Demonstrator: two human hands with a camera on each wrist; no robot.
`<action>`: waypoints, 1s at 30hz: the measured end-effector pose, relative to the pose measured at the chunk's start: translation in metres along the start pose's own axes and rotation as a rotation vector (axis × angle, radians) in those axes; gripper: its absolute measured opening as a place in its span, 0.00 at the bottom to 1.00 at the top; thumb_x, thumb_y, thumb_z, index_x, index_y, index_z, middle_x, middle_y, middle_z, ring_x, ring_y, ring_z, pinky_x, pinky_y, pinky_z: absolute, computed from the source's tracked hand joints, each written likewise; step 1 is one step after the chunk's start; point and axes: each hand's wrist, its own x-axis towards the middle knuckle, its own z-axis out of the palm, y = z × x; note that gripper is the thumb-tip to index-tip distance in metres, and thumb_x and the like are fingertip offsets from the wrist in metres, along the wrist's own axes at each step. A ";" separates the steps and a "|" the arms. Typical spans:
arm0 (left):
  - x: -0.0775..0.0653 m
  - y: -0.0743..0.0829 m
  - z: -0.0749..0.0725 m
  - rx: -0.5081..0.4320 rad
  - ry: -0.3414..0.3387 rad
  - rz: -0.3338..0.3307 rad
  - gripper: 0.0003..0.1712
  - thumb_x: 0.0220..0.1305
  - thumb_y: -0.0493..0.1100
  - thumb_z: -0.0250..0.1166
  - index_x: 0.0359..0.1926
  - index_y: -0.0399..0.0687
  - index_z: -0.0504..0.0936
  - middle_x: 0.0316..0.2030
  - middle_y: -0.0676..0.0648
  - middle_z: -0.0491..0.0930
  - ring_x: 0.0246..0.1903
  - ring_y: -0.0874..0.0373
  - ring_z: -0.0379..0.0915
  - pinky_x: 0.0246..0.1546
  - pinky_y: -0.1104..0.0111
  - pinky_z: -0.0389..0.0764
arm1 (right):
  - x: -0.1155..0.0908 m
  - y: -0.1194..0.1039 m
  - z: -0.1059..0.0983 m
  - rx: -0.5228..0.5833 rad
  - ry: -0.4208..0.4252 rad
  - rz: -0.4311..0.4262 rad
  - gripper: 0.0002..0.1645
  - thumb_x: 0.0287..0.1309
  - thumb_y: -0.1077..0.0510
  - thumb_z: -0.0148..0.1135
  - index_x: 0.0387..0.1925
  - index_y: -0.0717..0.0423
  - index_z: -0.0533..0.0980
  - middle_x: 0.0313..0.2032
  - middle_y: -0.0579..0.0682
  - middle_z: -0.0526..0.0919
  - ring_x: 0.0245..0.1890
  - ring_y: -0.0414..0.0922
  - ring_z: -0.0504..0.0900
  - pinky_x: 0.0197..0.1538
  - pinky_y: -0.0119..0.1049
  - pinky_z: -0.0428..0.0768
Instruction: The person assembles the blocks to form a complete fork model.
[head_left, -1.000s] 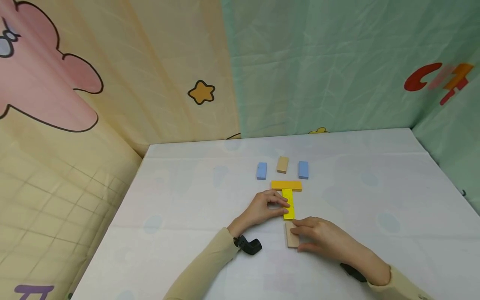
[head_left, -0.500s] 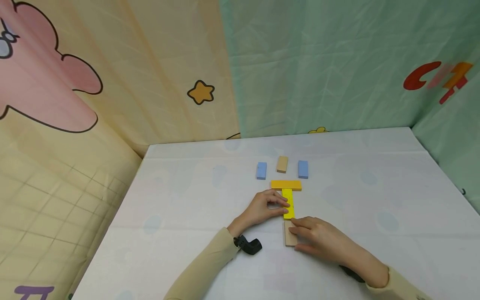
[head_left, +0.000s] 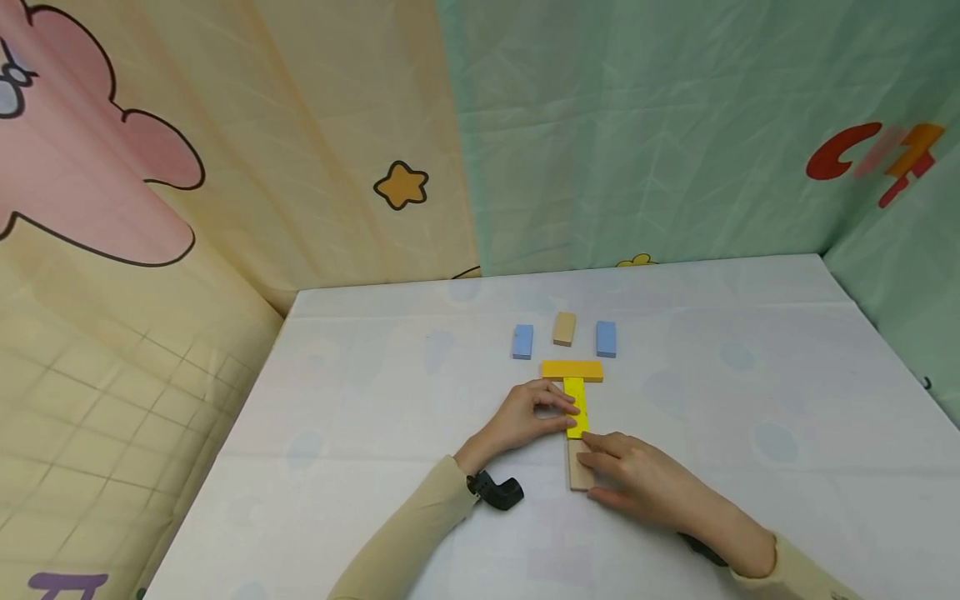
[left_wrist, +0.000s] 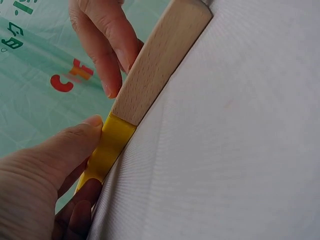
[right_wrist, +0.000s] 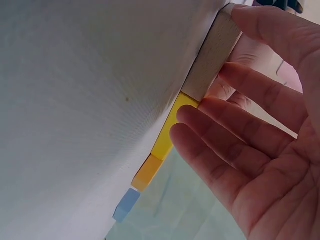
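A flat bright yellow block [head_left: 576, 393] lies lengthwise on the table, its far end against an orange block [head_left: 572, 372] set crosswise. My left hand [head_left: 525, 412] holds the yellow block from the left, with thumb and fingertips along its side and top. Right behind its near end sits a plain wooden block [head_left: 578, 473], in line with it. My right hand [head_left: 647, 479] grips that wooden block from the right, thumb at the near end and fingers over the top. The left wrist view shows the wooden block [left_wrist: 160, 60] meeting the yellow block [left_wrist: 111, 142] end to end.
Beyond the orange block stand a left blue block [head_left: 522, 342], a tan block [head_left: 564, 329] and a right blue block [head_left: 606, 339], spaced apart. A white cloth covers the table [head_left: 360, 400]. Printed curtains [head_left: 645, 142] hang behind and beside it.
My right hand has slid the wooden block a little forward and left, and the gap to the yellow block has closed. My left hand stays in place on the yellow block.
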 end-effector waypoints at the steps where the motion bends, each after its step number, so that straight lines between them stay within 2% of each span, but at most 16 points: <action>1: 0.000 0.000 0.000 0.002 0.000 0.002 0.11 0.56 0.43 0.71 0.40 0.45 0.87 0.43 0.53 0.80 0.54 0.62 0.69 0.58 0.72 0.64 | 0.000 0.000 0.000 -0.004 0.002 0.000 0.24 0.46 0.53 0.75 0.45 0.59 0.81 0.51 0.57 0.79 0.47 0.50 0.79 0.46 0.43 0.79; 10: 0.000 0.001 -0.001 0.000 0.001 0.004 0.11 0.57 0.43 0.70 0.41 0.45 0.87 0.43 0.54 0.80 0.50 0.65 0.71 0.55 0.73 0.67 | 0.002 -0.003 -0.002 -0.023 -0.024 0.011 0.24 0.48 0.54 0.73 0.47 0.61 0.80 0.51 0.59 0.79 0.45 0.51 0.79 0.45 0.45 0.78; 17: 0.000 0.001 -0.002 -0.010 0.003 0.010 0.11 0.56 0.42 0.71 0.41 0.45 0.87 0.42 0.54 0.80 0.50 0.64 0.71 0.55 0.72 0.67 | 0.003 -0.003 0.000 -0.069 -0.001 -0.010 0.25 0.46 0.53 0.74 0.46 0.61 0.81 0.50 0.59 0.79 0.44 0.51 0.80 0.45 0.46 0.78; 24: 0.000 0.001 -0.002 0.009 0.001 0.012 0.11 0.57 0.43 0.70 0.41 0.45 0.87 0.42 0.54 0.80 0.49 0.65 0.71 0.55 0.73 0.67 | 0.003 -0.001 0.000 -0.137 0.015 -0.031 0.25 0.44 0.50 0.75 0.44 0.57 0.82 0.48 0.56 0.80 0.45 0.49 0.79 0.42 0.45 0.79; 30: -0.001 0.003 -0.002 0.003 0.001 0.012 0.09 0.59 0.42 0.69 0.40 0.44 0.87 0.42 0.53 0.80 0.47 0.65 0.73 0.50 0.74 0.71 | 0.002 0.004 -0.005 -0.102 -0.015 -0.012 0.21 0.50 0.49 0.71 0.46 0.52 0.83 0.50 0.51 0.80 0.49 0.49 0.77 0.44 0.47 0.77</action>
